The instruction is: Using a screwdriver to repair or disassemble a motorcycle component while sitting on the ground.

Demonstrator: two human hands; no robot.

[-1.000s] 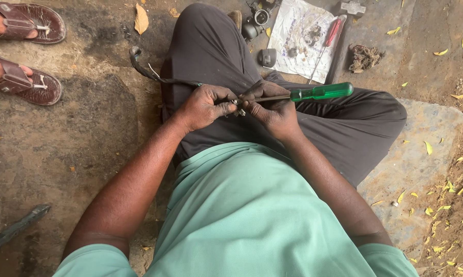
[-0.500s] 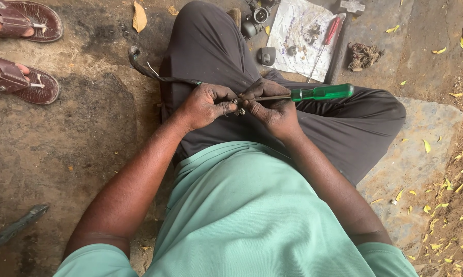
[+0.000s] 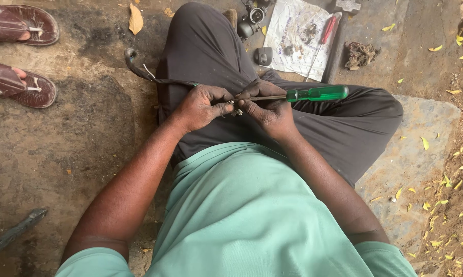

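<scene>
Pinching screwdriver [image 3: 313, 94], right hand [image 3: 270, 110] curled

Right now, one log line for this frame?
left hand: pinches small metal part | right hand: holds green screwdriver | over lap

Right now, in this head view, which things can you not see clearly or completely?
- Small metal part: pinched by the left hand; the fingers cover most of it, too small to identify.
- Screwdriver tip: hidden under the right hand.
- Dark cable: its near end disappears into the left hand.
- Sandalled feet: cut off by the left edge.
- Dark metal bar: cut by the left edge.
</scene>
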